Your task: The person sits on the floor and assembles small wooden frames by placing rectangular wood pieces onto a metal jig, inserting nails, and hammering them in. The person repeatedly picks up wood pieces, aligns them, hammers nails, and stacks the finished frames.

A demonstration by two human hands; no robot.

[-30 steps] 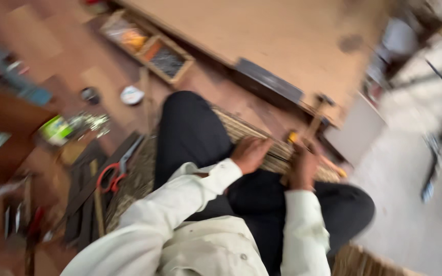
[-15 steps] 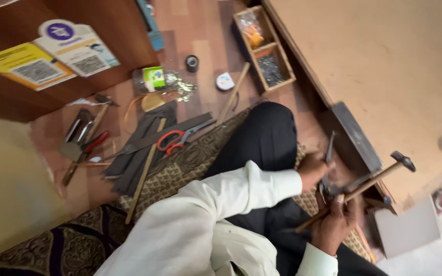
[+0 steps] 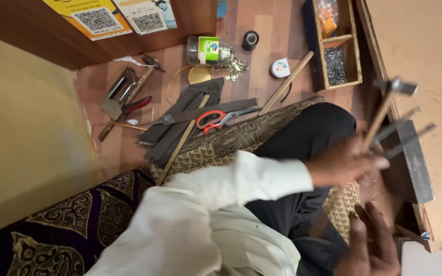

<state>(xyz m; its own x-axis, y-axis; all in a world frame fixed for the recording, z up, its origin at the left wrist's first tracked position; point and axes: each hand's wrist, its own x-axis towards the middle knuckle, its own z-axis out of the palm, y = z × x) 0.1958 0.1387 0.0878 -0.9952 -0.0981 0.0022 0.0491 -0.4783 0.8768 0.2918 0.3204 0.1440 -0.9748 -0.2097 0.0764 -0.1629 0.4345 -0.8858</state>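
Gripping the hammer (image 3: 384, 110), your left hand (image 3: 346, 163) is closed on its handle, head tilted up-right. Your right hand (image 3: 372, 248) hangs open just below.

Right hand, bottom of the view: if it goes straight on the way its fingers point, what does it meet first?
Probably the left hand, blurred beside the hammer handle. The right hand is open, fingers pointing up the frame toward it; depth is unclear, so it may pass underneath.
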